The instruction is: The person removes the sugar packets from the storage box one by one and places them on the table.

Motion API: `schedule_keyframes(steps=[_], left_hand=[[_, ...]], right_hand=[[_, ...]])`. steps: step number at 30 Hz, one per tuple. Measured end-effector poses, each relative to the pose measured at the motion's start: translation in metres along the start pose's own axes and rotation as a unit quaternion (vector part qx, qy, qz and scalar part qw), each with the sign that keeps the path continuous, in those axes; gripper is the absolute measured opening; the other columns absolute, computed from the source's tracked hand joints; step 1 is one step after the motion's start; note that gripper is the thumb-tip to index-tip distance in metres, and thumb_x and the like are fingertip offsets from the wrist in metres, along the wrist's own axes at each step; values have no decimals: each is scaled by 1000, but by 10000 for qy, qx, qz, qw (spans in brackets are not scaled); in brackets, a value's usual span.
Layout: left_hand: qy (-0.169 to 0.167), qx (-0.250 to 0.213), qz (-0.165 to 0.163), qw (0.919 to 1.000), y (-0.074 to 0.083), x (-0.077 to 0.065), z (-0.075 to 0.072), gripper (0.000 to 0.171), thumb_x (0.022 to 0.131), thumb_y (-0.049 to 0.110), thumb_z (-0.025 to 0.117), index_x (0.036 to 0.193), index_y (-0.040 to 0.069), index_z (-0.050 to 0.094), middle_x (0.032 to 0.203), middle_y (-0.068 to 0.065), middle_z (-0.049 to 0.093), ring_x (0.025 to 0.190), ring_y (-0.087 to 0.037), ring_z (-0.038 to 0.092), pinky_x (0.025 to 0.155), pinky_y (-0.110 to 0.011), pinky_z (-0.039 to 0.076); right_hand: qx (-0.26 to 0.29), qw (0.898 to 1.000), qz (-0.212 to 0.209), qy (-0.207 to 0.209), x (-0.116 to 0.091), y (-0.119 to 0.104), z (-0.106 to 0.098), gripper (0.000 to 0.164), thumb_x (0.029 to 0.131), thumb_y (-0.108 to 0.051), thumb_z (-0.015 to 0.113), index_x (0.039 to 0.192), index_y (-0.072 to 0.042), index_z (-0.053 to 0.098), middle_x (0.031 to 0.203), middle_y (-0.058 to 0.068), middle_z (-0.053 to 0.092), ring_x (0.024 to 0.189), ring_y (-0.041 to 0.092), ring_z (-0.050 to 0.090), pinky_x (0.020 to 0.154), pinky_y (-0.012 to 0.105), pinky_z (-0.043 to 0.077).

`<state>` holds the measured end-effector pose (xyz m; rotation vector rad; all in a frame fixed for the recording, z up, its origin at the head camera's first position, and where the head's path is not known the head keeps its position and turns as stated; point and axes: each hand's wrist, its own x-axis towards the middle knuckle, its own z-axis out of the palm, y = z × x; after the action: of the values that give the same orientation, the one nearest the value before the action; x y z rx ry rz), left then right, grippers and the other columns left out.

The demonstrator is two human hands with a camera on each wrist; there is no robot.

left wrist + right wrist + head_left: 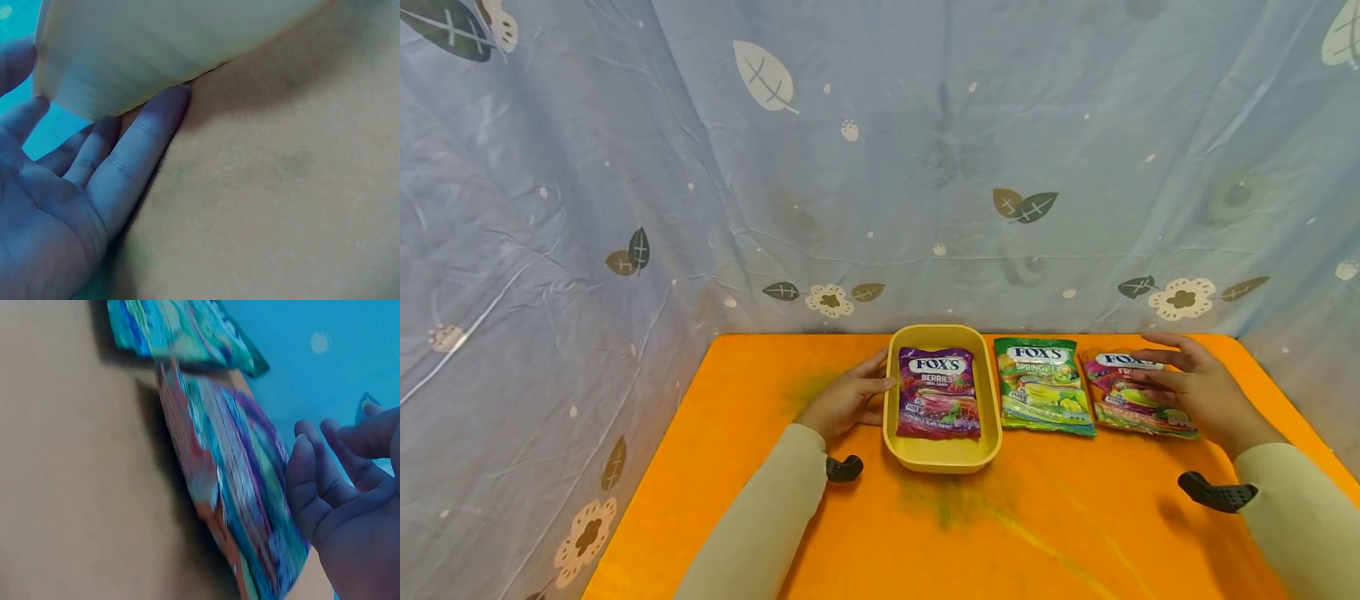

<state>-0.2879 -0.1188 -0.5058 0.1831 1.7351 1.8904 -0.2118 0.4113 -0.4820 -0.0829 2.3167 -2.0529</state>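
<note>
Pale sleeves lay nearest. The left grip, fingers extended, touched the tub; the right grip, unclosed, hung by the rightmost packet on the worktop. A slack pinch risked dropping it; sideways pressure risked sliding the tub into the green packet.

Magenta pouch: partly covered by the right grip; whether they touch, unclear; print blurred in the right wrist view, one end past the bottom edge.
Green pouch: cut by that view's top edge; finest print too small to read.
Tray: cut by the left wrist view's top edge.
Berries pouch: underside hidden.
Left grip: cut by the left edge.
</note>
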Motion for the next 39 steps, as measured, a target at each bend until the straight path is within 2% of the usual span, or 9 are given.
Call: schedule_keyframes(steps=[6, 10, 13, 17, 19, 23, 31, 36, 39], left_hand=[[14, -13, -43, 10000, 0, 1, 0, 72, 111, 19, 63, 174, 35, 32, 177, -4, 29, 149, -36, 48, 94, -56, 61], [18, -42, -60, 10000, 0, 2, 0, 72, 111, 20, 63, 174, 35, 31, 177, -5, 29, 149, -36, 47, 94, -57, 61], [28, -65, -78, 9999, 0, 2, -1, 73, 111, 19, 63, 174, 35, 31, 177, -4, 29, 149, -36, 47, 94, -58, 61], [21, -60, -61, 10000, 0, 2, 0, 73, 111, 19, 63, 174, 34, 30, 177, -6, 28, 150, -36, 46, 94, -57, 61], [17, -73, -67, 9999, 1, 3, 0, 73, 111, 19, 63, 174, 34, 30, 178, -6, 28, 150, -36, 46, 95, -57, 61], [-15, -64, -54, 10000, 0, 3, 0, 72, 111, 19, 62, 174, 33, 30, 178, -6, 27, 150, -37, 46, 95, -58, 60], [37, 9, -36, 10000, -1, 3, -2, 72, 110, 21, 63, 174, 33, 31, 175, -10, 33, 148, -36, 48, 94, -57, 61], [25, -4, -48, 10000, -2, 2, -1, 73, 110, 22, 64, 174, 33, 31, 176, -9, 31, 150, -36, 46, 94, -57, 61], [65, -15, -92, 9999, -2, 2, -1, 73, 110, 22, 65, 174, 35, 32, 176, -6, 32, 150, -35, 46, 94, -56, 61]], right_hand=[[-126, 9999, 12, -116, 9, -12, 23, 55, 111, -8, 65, 156, -34, 46, 137, -6, 65, 108, 17, 75, 85, 30, 63], [108, 9996, 43, -245, 14, -18, 43, 57, 111, -12, 67, 159, -32, 44, 140, -1, 64, 108, 21, 73, 84, 33, 64], [250, 9990, 91, -363, 17, -23, 59, 56, 111, -17, 67, 160, -31, 43, 143, 4, 62, 104, 22, 73, 76, 32, 62], [36, 9984, 124, -559, 20, -28, 79, 54, 113, -28, 63, 162, -29, 41, 150, 9, 57, 113, 19, 71, 83, 31, 62], [-109, 9979, 116, -627, 22, -31, 88, 55, 114, -33, 61, 164, -25, 39, 154, 13, 54, 124, 23, 68, 93, 35, 61], [-181, 9972, 129, -708, 24, -34, 107, 62, 115, -40, 58, 167, -15, 34, 159, 22, 46, 131, 34, 65, 97, 39, 60], [539, 9921, 98, -1130, 31, -48, 151, 62, 117, -40, 53, 167, -9, 32, 156, 24, 51, 135, 44, 60, 102, 48, 58], [1003, 9831, -21, -1531, 34, -57, 177, 56, 118, -35, 51, 166, -12, 35, 165, 32, 35, 148, 52, 43, 105, 56, 55], [1096, 9806, 43, -1626, 34, -61, 189, 61, 117, -33, 53, 169, -10, 29, 169, 32, 27, 153, 55, 31, 108, 60, 51]])
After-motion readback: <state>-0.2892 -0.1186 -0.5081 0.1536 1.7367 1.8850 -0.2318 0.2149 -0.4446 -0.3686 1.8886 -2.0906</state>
